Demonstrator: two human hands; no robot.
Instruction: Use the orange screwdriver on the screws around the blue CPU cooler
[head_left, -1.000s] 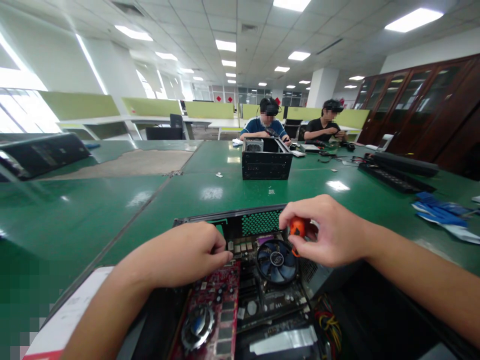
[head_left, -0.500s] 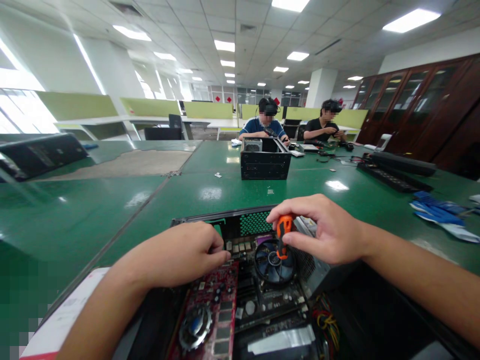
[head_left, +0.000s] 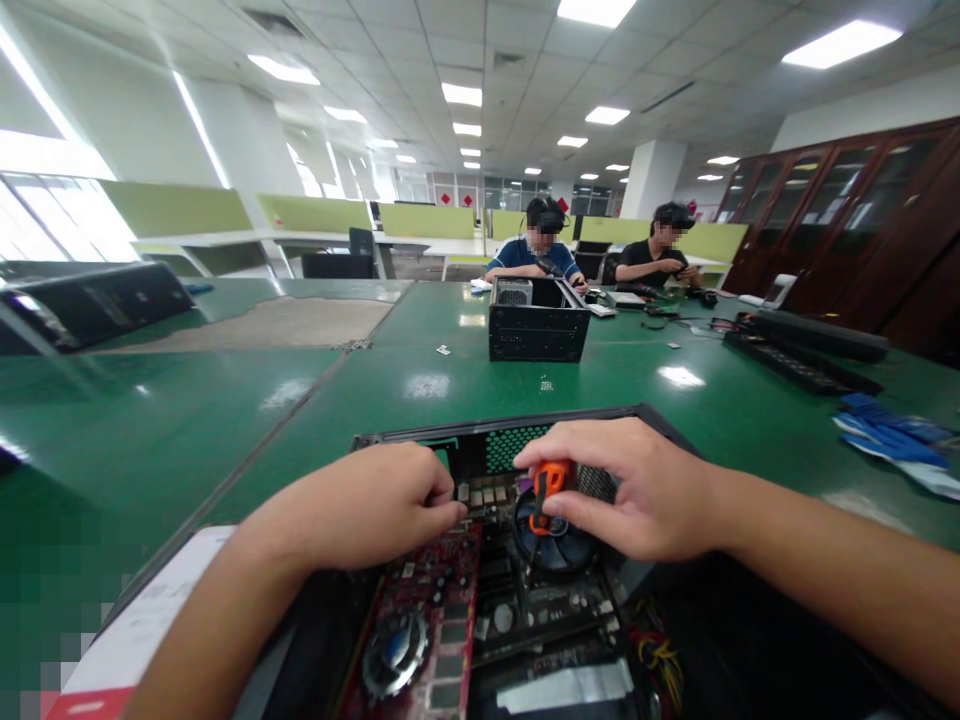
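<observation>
Orange and black plastic makes the handle of the screwdriver [head_left: 551,488], which stands slightly tilted above the cooling fan [head_left: 564,556] inside my open computer case [head_left: 466,452]. Its top is bright orange, a dark grip part runs along its side, and the lower end is orange again; below this, the shaft is too thin and dim for me to follow to its tip. My right hand [head_left: 630,488] is closed on this handle, with the thumb on the near side and the fingers bent over the top. My left hand [head_left: 394,505] is curled at the upper end of the red card [head_left: 450,570]; I cannot tell if its fingers pinch something, because they hide it.

Between my two hands remains a narrow gap, through which the far part of the board is visible. The far wall of the case rises just behind my fingers, with a perforated panel in it. On the right, my forearm passes over a dark, deep space, and coloured wires [head_left: 658,650] lie near its left border. Beyond the far edge, the green table [head_left: 360,385] extends toward another black case [head_left: 536,335].
</observation>
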